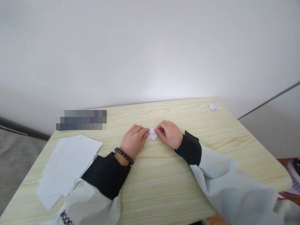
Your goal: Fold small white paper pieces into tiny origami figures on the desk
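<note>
A small folded piece of white paper point(152, 134) lies on the light wooden table point(164, 175) between my two hands. My left hand point(134, 140), with a dark bead bracelet at the wrist, has its fingers curled and pressed on the paper's left edge. My right hand point(169, 133) pinches the paper's right edge with bent fingers. Both hands rest on the tabletop. Most of the paper is hidden under the fingertips.
A loose stack of white paper sheets point(67, 167) lies at the table's left. A small folded white paper piece point(215, 107) sits at the far right corner. A white wall stands right behind the table.
</note>
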A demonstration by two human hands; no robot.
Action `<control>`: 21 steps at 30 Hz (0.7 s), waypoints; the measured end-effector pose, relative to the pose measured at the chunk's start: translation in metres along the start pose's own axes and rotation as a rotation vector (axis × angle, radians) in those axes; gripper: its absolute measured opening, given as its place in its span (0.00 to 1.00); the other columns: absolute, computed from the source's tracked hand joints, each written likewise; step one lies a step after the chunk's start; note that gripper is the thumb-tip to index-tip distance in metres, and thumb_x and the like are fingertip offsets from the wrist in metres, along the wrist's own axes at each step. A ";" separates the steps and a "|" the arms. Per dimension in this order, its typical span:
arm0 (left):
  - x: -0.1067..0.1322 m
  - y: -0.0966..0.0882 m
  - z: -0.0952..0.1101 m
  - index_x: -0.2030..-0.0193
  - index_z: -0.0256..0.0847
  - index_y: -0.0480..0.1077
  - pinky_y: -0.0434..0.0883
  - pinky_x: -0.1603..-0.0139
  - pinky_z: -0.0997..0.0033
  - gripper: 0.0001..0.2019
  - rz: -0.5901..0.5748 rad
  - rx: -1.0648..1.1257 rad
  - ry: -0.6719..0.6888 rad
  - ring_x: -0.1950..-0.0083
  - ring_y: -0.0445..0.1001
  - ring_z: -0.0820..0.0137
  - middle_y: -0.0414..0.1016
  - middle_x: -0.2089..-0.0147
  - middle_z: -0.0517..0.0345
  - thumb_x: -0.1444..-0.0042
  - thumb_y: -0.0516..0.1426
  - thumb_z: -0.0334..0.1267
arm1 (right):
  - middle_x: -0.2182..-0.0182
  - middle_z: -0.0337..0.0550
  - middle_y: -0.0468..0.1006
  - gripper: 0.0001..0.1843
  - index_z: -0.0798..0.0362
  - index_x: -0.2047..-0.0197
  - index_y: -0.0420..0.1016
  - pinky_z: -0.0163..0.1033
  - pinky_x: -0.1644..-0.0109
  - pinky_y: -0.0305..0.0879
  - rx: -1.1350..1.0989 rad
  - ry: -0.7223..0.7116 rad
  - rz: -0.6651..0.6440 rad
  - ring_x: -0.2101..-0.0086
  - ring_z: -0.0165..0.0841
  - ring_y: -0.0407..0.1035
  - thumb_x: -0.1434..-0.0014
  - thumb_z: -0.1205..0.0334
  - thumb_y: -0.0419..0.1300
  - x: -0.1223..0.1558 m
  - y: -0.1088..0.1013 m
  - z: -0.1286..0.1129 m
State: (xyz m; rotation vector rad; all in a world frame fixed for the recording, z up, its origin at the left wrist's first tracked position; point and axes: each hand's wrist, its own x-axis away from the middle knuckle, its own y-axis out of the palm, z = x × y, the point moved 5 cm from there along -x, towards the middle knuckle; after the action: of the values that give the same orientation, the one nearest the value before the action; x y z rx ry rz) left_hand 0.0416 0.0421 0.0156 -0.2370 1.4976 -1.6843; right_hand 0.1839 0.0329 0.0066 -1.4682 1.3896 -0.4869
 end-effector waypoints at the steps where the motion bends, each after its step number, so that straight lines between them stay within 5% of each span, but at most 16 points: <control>1: 0.000 0.000 0.000 0.61 0.37 0.72 0.69 0.57 0.63 0.11 -0.003 -0.004 -0.010 0.60 0.68 0.65 0.74 0.65 0.52 0.39 0.49 0.36 | 0.73 0.41 0.69 0.10 0.55 0.72 0.67 0.37 0.63 0.56 0.008 0.010 -0.004 0.70 0.32 0.63 0.40 0.61 0.53 0.000 0.000 0.000; 21: -0.003 0.002 -0.005 0.63 0.41 0.73 0.65 0.59 0.65 0.08 -0.020 0.058 -0.310 0.61 0.68 0.64 0.74 0.67 0.57 0.43 0.55 0.41 | 0.72 0.42 0.69 0.08 0.55 0.71 0.67 0.37 0.63 0.58 0.034 0.058 -0.062 0.69 0.32 0.63 0.41 0.62 0.54 -0.003 0.000 -0.002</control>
State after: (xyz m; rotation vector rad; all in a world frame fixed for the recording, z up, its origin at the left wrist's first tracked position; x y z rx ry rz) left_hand 0.0409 0.0482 0.0139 -0.4611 1.2178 -1.6195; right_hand 0.1819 0.0344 0.0084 -1.4834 1.3779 -0.5934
